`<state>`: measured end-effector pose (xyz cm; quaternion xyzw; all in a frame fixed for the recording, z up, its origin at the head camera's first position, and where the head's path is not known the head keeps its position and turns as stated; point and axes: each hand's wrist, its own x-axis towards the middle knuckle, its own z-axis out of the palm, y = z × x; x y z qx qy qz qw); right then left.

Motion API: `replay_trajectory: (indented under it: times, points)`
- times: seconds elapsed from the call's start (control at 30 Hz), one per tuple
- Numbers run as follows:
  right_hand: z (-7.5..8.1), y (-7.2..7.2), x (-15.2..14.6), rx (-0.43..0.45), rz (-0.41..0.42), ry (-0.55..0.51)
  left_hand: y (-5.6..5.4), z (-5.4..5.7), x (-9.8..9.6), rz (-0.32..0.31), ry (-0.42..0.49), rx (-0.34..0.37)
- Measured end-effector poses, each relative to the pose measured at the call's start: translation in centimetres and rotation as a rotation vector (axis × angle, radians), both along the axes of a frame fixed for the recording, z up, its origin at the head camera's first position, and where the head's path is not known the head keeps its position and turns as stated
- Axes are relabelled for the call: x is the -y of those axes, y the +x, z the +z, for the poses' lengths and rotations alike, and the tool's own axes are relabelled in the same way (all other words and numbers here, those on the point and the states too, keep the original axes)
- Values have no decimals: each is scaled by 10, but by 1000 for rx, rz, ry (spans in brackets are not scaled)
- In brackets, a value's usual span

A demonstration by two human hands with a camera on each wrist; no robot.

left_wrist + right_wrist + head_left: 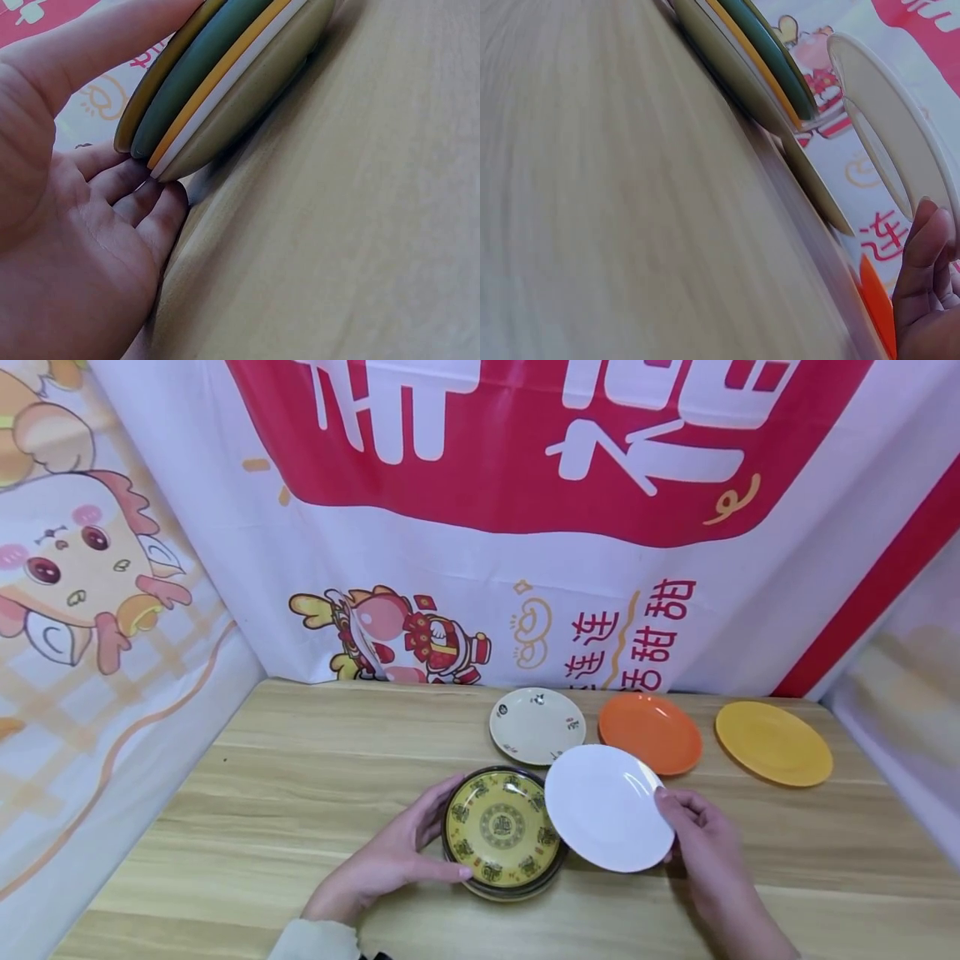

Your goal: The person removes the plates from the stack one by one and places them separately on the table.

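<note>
A stack of plates point(502, 827) stands on the table, topped by a yellow-green patterned plate with a dark rim. In the left wrist view its layers show as olive, a dark green plate point(199, 79), a yellow plate point(217, 79), white and a thick olive one at the bottom. My left hand point(397, 856) holds the stack's left side, thumb on the top rim and fingers around the edge. With my right hand point(708, 847) I pinch a plain white plate point(607, 810) by its right edge. The right wrist view shows this plate tilted and raised above the table.
Behind the stack lie a cream plate with small motifs point(536, 722), an orange plate point(651, 735) and, farther right, a yellow plate point(772, 743). The wooden table point(247, 827) ends at a printed cloth backdrop point(450, 518), with more cloth on both sides.
</note>
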<state>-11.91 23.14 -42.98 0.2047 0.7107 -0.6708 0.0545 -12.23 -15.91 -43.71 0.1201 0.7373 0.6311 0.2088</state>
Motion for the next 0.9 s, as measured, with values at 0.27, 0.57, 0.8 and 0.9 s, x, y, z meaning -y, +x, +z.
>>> replay_trajectory:
  times: [0.27,0.57,0.8,0.9]
  points:
    - [-4,7,-30,34,-60,-55,-1,2,-1,-7,-4,19]
    - [-7,5,-53,-2,-145,-85,-5,6,-2,-17,-3,5]
    - [-10,3,-57,-17,-163,-86,-3,3,0,-11,10,19]
    - [-9,2,-59,-2,-174,-90,-1,1,1,-8,15,21]
